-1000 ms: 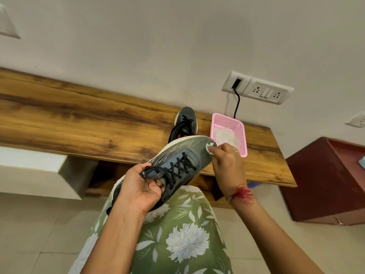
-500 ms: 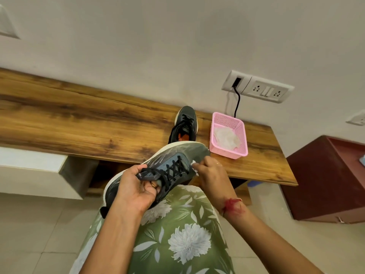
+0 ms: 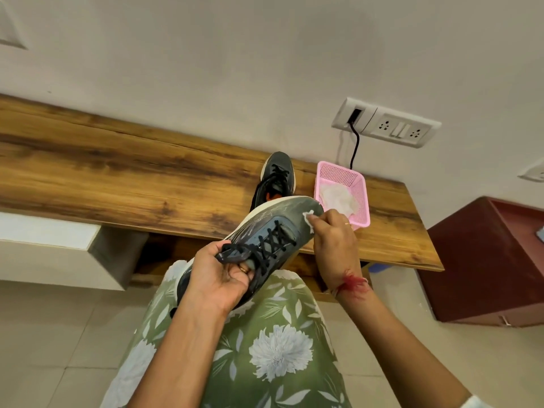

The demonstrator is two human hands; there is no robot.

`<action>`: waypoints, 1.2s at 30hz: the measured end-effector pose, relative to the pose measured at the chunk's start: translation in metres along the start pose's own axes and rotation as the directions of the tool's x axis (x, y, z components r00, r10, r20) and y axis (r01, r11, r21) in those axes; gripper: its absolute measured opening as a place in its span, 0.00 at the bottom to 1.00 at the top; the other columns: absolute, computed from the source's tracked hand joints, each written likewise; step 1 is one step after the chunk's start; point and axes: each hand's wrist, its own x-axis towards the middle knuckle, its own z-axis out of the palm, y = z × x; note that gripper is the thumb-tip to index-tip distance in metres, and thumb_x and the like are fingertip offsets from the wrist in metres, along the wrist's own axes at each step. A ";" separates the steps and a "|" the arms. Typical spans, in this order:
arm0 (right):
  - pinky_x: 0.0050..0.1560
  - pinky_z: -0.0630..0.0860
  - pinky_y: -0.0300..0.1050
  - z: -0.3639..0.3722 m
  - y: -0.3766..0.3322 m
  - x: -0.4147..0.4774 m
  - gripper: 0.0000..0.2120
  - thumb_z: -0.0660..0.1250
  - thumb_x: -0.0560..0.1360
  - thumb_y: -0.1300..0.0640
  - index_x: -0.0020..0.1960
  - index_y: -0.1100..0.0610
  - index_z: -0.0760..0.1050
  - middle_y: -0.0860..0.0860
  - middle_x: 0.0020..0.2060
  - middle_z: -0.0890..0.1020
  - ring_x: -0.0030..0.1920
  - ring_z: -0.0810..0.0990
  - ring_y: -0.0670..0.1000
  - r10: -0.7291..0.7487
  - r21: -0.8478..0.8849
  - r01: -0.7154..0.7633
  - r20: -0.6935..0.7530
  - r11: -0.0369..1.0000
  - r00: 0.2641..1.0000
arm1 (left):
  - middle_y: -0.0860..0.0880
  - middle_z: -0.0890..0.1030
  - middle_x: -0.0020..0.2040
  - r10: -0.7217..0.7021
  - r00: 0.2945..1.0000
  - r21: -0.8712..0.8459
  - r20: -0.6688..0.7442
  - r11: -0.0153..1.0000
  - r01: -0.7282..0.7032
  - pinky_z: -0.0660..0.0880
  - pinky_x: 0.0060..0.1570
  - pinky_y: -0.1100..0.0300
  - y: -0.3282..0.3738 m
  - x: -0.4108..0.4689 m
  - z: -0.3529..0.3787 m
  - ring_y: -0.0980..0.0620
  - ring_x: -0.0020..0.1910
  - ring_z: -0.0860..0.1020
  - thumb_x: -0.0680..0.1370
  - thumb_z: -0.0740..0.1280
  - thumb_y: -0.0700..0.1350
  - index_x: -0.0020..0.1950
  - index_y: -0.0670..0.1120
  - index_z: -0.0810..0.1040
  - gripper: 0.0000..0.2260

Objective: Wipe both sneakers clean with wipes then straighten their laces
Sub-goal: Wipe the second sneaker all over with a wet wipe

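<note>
A sneaker point(image 3: 265, 228) is lying over the lap point(image 3: 273, 354), toe pointing toward the shelf point(image 3: 117, 172). The left hand point(image 3: 217, 275) is gripping it at the tongue end, and the right hand point(image 3: 335, 240) is pressing a wipe point(image 3: 309, 217) on its toe. Behind it, a second sneaker point(image 3: 276, 178) is standing on the shelf, with a basket point(image 3: 338, 175) just to its right holding more wipes point(image 3: 338, 198). A cabinet point(image 3: 485, 260) is standing farther right.

A long wooden shelf point(image 3: 117, 178) fixed along the white wall carries a dark sneaker point(image 3: 276, 175) with its toe toward the wall and, just beside it on the right, a pink mesh basket point(image 3: 335, 173) holding crumpled white wipes point(image 3: 338, 198)
</note>
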 end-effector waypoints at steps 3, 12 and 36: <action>0.34 0.69 0.43 0.007 -0.020 -0.018 0.12 0.70 0.68 0.70 0.51 0.63 0.81 0.55 0.37 0.74 0.38 0.72 0.53 -0.031 0.048 0.030 0.021 0.998 0.999 | 0.37 0.82 0.35 0.016 1.000 -0.017 -0.019 1.000 -0.017 0.79 0.23 0.53 0.006 0.000 -0.001 0.44 0.29 0.83 0.79 0.56 0.40 0.45 0.35 0.75 0.11; 0.39 0.73 0.44 -0.015 0.028 0.004 0.14 0.71 0.67 0.73 0.50 0.61 0.82 0.57 0.41 0.78 0.41 0.76 0.54 0.042 0.043 -0.037 -0.112 0.998 0.993 | 0.37 0.82 0.33 0.030 1.000 -0.008 -0.009 1.000 -0.030 0.79 0.24 0.55 0.007 0.002 -0.003 0.45 0.29 0.83 0.79 0.57 0.40 0.44 0.36 0.75 0.11; 0.51 0.74 0.43 0.008 -0.038 -0.029 0.20 0.63 0.69 0.74 0.55 0.58 0.80 0.51 0.46 0.81 0.47 0.78 0.50 0.203 0.218 -0.215 0.078 0.952 0.976 | 0.43 0.74 0.39 0.083 0.995 0.038 -0.047 0.996 -0.081 0.69 0.39 0.61 -0.001 0.019 -0.015 0.49 0.35 0.71 0.76 0.56 0.40 0.38 0.41 0.73 0.09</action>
